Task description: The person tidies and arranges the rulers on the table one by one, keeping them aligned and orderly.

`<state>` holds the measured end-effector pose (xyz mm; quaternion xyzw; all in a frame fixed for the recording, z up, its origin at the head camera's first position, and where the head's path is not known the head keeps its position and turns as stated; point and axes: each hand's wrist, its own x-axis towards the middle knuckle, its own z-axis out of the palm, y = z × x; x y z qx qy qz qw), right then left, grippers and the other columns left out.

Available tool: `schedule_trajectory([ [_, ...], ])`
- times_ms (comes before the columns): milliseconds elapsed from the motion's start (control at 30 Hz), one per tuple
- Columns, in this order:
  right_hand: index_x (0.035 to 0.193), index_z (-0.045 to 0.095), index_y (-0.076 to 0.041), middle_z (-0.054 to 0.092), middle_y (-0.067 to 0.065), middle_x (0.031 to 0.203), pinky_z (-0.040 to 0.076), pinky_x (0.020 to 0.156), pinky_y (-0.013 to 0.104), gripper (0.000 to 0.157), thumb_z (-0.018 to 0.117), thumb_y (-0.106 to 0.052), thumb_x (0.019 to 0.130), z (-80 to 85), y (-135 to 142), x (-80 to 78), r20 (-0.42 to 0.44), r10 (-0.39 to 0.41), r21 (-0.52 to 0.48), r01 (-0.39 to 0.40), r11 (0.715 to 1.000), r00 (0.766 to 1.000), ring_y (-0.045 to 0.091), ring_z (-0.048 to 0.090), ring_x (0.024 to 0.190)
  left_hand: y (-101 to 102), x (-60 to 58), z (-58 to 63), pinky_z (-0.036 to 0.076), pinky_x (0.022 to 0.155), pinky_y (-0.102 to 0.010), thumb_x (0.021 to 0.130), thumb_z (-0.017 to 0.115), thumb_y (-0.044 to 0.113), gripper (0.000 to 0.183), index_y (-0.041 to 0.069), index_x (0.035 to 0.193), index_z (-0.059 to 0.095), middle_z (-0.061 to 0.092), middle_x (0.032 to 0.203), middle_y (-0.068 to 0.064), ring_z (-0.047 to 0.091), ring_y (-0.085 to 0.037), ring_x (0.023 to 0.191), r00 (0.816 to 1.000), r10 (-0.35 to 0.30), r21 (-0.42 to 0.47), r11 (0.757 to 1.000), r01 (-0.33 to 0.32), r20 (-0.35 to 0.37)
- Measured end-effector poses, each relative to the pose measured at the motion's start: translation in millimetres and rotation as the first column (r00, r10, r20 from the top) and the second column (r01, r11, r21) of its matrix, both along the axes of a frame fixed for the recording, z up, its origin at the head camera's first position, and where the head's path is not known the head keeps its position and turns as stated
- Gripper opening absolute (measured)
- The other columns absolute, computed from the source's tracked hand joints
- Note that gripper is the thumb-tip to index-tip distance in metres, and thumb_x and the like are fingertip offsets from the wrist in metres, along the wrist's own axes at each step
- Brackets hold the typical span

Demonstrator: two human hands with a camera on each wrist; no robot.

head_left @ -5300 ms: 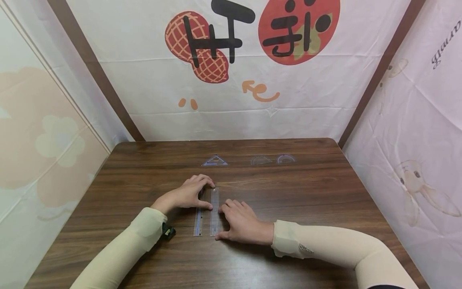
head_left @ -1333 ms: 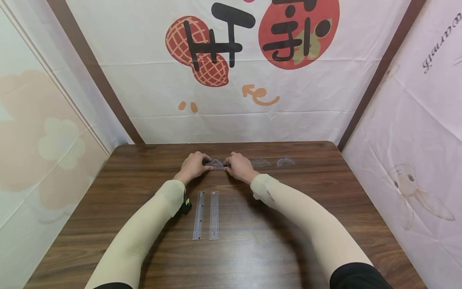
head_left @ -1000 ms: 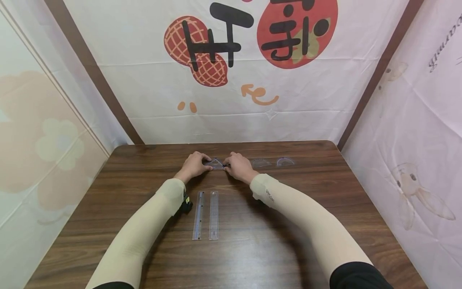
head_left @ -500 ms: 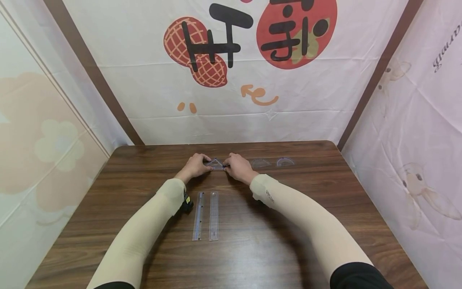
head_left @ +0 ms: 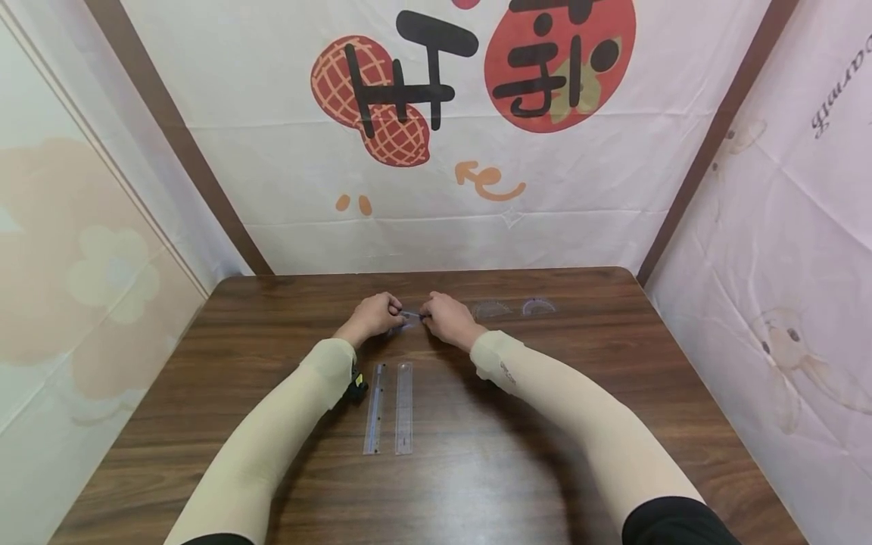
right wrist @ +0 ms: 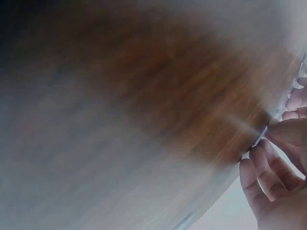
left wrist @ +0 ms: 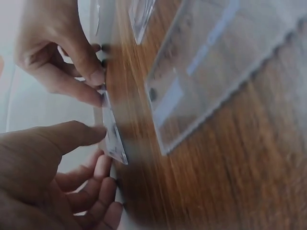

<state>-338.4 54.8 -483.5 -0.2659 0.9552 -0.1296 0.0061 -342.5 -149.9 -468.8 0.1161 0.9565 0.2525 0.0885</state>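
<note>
Near the back of the table, both hands hold a clear triangular set square (head_left: 412, 314) between them. It looks tilted, seen nearly edge-on in the head view. My left hand (head_left: 375, 316) pinches its left end; in the left wrist view the thumb lies on one face of the set square (left wrist: 113, 136) with the fingers behind. The right hand (head_left: 446, 317) pinches the opposite end between thumb and index finger. Fingertips cover both ends. Closer to me, two clear straight rulers lie side by side: a blue-striped ruler (head_left: 374, 409) and a plain ruler (head_left: 404, 409).
Right of the hands lie two clear protractors, a plain protractor (head_left: 492, 309) and a blue-marked protractor (head_left: 539, 306). The brown wooden table (head_left: 545, 424) ends at a printed cloth backdrop (head_left: 300, 189), with cloth walls on both sides.
Earlier both hands were at the two rulers; they moved back to the set square. Since half a second ago the set square has tipped from face-up to nearly edge-on, the left fingers shifting with it.
</note>
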Motion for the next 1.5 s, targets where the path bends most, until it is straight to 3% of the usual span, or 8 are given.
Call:
schedule_trajectory([
  [267,0.122,0.078,-0.009,0.068,0.006,0.114,0.059,0.089,0.035,0.019,0.069,-0.016,0.107,0.8,-0.5,1.2,0.018,-0.012,-0.026,0.013,1.000,1.000,0.020,0.066,0.103,2.9,7.9,3.0,0.054,0.099,-0.052,0.098,0.082,0.037,0.054,-0.001,0.133,0.069,0.069,0.135,-0.018,0.067,-0.034,0.116,0.998,0.055,-0.069,0.996,-0.054,0.011],
  [533,0.118,0.078,-0.011,0.069,0.006,0.112,0.059,0.086,0.035,0.016,0.068,-0.016,0.108,-0.3,0.6,1.6,0.012,-0.015,-0.026,0.015,1.000,1.000,0.019,0.066,0.100,5.4,11.9,7.5,0.051,0.101,-0.060,0.098,0.080,0.038,0.053,0.001,0.135,0.069,0.069,0.136,-0.018,0.065,-0.041,0.123,0.994,0.111,-0.115,0.987,-0.109,0.006],
  [1167,0.118,0.078,-0.011,0.069,0.006,0.111,0.059,0.084,0.036,0.016,0.068,-0.018,0.108,-1.3,0.0,1.8,0.004,-0.033,-0.020,0.033,0.999,0.999,0.019,0.067,0.099,7.3,12.1,8.8,0.052,0.099,-0.058,0.097,0.082,0.039,0.059,0.001,0.139,0.068,0.067,0.143,-0.018,0.064,-0.041,0.124,0.993,0.112,-0.112,0.988,-0.108,0.031],
  [1500,0.119,0.078,-0.012,0.071,0.006,0.111,0.059,0.086,0.037,0.016,0.069,-0.017,0.107,-0.5,0.4,3.6,0.004,-0.032,-0.023,0.032,0.999,0.999,0.020,0.067,0.099,11.1,14.2,10.7,0.054,0.095,-0.056,0.097,0.081,0.037,0.054,0.001,0.136,0.071,0.069,0.136,-0.017,0.067,-0.039,0.117,0.989,0.140,-0.125,0.983,-0.133,0.048],
])
